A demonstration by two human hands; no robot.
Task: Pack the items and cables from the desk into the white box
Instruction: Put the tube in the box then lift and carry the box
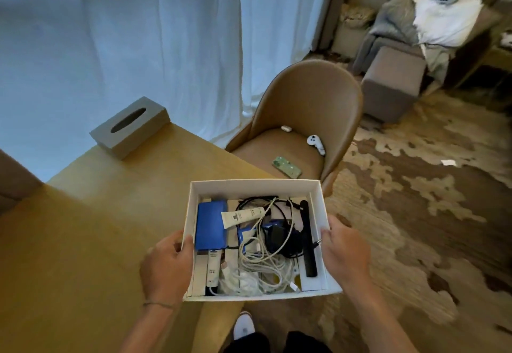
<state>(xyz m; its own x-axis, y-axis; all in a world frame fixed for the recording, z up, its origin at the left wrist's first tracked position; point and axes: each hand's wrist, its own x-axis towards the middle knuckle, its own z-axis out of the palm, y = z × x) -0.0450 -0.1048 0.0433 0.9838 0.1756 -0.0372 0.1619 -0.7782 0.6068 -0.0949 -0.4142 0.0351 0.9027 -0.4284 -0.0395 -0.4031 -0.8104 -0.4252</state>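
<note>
White box (packed) between gripping hands.

— Where's the box from my view?
— Over the desk's right edge, between both hands.
— Around it?
— Chair behind it, tissue holder far left behind; cables inside, comb along its right wall.

Both hands, left and right, grip the packed white box.
</note>
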